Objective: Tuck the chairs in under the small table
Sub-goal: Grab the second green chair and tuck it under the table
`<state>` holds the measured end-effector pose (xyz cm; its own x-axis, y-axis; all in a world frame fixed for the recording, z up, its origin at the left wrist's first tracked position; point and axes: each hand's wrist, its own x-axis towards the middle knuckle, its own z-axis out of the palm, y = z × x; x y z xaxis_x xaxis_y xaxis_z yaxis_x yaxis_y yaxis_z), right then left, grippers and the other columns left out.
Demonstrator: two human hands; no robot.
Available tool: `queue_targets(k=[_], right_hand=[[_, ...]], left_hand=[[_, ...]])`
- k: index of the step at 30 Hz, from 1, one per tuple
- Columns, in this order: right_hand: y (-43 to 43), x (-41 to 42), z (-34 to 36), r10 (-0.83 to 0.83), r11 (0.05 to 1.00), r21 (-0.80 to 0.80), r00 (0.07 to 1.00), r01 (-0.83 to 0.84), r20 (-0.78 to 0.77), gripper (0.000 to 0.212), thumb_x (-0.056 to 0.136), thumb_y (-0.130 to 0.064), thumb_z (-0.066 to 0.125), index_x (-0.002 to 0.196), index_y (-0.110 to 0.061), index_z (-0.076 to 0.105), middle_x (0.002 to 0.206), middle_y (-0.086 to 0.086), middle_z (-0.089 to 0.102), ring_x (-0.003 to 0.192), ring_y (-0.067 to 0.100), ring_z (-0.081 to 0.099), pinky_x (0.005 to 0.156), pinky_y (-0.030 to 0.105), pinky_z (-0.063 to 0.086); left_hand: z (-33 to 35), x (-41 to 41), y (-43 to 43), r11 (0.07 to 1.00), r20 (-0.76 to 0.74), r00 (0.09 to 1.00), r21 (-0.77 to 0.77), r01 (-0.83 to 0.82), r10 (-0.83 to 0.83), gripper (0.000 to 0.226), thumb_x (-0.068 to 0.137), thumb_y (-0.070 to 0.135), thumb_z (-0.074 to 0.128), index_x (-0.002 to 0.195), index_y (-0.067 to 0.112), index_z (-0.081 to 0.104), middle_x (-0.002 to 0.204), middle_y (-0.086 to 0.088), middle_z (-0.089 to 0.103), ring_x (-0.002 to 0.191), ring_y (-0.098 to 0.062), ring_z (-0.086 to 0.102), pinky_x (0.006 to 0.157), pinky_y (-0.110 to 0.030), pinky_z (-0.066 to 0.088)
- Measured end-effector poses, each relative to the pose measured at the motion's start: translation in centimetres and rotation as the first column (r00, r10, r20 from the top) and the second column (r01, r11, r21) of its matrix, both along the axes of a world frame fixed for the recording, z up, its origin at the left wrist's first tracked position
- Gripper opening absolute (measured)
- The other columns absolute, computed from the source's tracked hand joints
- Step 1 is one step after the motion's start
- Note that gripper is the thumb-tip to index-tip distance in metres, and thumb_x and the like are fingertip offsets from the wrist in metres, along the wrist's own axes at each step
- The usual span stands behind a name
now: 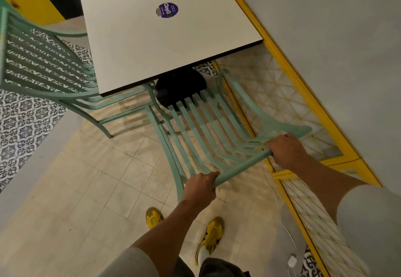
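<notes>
Hands, left (200, 186) and right (285, 149), fingers curled tight around the top rail of a green chair (208, 129) at the table's (165, 38) near edge; its front slats vanish underneath. Second chair (43, 66) is cut off at left.

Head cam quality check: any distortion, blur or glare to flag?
Head view: strong wide-angle warp, tilted horizon, table edges skewed; dim warm light, soft compression smear on the near chair slats and both hands' grip; no glare, only a soft shadow under the table.
</notes>
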<state>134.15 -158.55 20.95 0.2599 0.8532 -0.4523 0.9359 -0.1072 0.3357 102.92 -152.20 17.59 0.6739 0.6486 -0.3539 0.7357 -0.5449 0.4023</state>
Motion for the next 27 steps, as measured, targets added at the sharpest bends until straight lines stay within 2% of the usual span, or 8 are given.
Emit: queue_targets(k=[7, 10, 14, 20, 24, 27], right_hand=[[0.1, 1.9, 1.1, -0.029, 0.999, -0.032, 0.999, 0.030, 0.033, 0.036, 0.105, -0.028, 0.056, 0.140, -0.033, 0.064, 0.130, -0.008, 0.074, 0.121, 0.017, 0.068, 0.114, 0.038, 0.043], [1.1, 2.1, 1.3, -0.057, 0.998, -0.039, 0.998, 0.058, 0.038, 0.032, 0.105, -0.026, 0.058, 0.134, -0.032, 0.068, 0.126, -0.007, 0.075, 0.120, 0.018, 0.069, 0.114, 0.038, 0.042], [2.9, 1.4, 1.1, -0.089, 0.995, -0.032, 0.996, 0.090, 0.029, 0.025, 0.103, -0.022, 0.059, 0.124, -0.029, 0.071, 0.118, -0.005, 0.077, 0.116, 0.020, 0.070, 0.113, 0.039, 0.042], [5.9, 1.5, 1.0, -0.066, 0.998, 0.009, 0.998, 0.066, 0.016, 0.026, 0.102, -0.020, 0.058, 0.123, -0.026, 0.071, 0.114, 0.000, 0.077, 0.112, 0.024, 0.071, 0.103, 0.038, 0.051], [6.8, 1.8, 0.8, -0.070, 0.997, 0.019, 0.997, 0.070, 0.011, 0.030, 0.101, -0.017, 0.057, 0.128, -0.023, 0.069, 0.114, 0.002, 0.077, 0.111, 0.026, 0.071, 0.103, 0.038, 0.050], [7.3, 1.6, 1.1, -0.064, 0.998, -0.017, 0.998, 0.064, 0.003, 0.029, 0.102, -0.017, 0.058, 0.127, -0.022, 0.071, 0.117, 0.003, 0.077, 0.112, 0.025, 0.072, 0.104, 0.037, 0.051]], left_hand=[[-0.2, 2.9, 0.9, 0.998, 0.019, 0.998, -0.010, 0.054, -0.054, 0.048, 0.098, 0.027, 0.063, 0.146, 0.034, 0.060, 0.106, -0.001, 0.077, 0.092, -0.024, 0.074, 0.084, -0.041, 0.063], [-0.7, 3.3, 2.0, 0.998, 0.021, 0.998, -0.001, 0.065, -0.065, 0.048, 0.099, 0.027, 0.062, 0.147, 0.034, 0.059, 0.109, -0.001, 0.077, 0.094, -0.023, 0.074, 0.085, -0.040, 0.063], [-0.9, 3.1, 4.1, 0.997, 0.030, 0.997, 0.045, 0.067, -0.068, 0.048, 0.100, 0.028, 0.064, 0.147, 0.035, 0.059, 0.107, 0.003, 0.077, 0.093, -0.019, 0.074, 0.086, -0.036, 0.063], [-0.5, 3.4, 7.5, 0.998, 0.005, 1.000, 0.060, 0.000, -0.001, 0.040, 0.102, 0.033, 0.066, 0.142, 0.032, 0.064, 0.100, 0.003, 0.076, 0.085, -0.016, 0.072, 0.086, -0.037, 0.063], [-0.5, 3.8, 8.6, 0.996, -0.050, 0.998, 0.091, -0.026, 0.030, 0.037, 0.100, 0.036, 0.068, 0.137, 0.034, 0.068, 0.101, 0.004, 0.076, 0.089, -0.017, 0.072, 0.088, -0.039, 0.062], [-0.6, 3.3, 8.9, 0.994, -0.051, 0.999, 0.107, 0.003, 0.002, 0.036, 0.101, 0.041, 0.067, 0.136, 0.036, 0.068, 0.097, 0.006, 0.077, 0.084, -0.015, 0.072, 0.084, -0.037, 0.062]])
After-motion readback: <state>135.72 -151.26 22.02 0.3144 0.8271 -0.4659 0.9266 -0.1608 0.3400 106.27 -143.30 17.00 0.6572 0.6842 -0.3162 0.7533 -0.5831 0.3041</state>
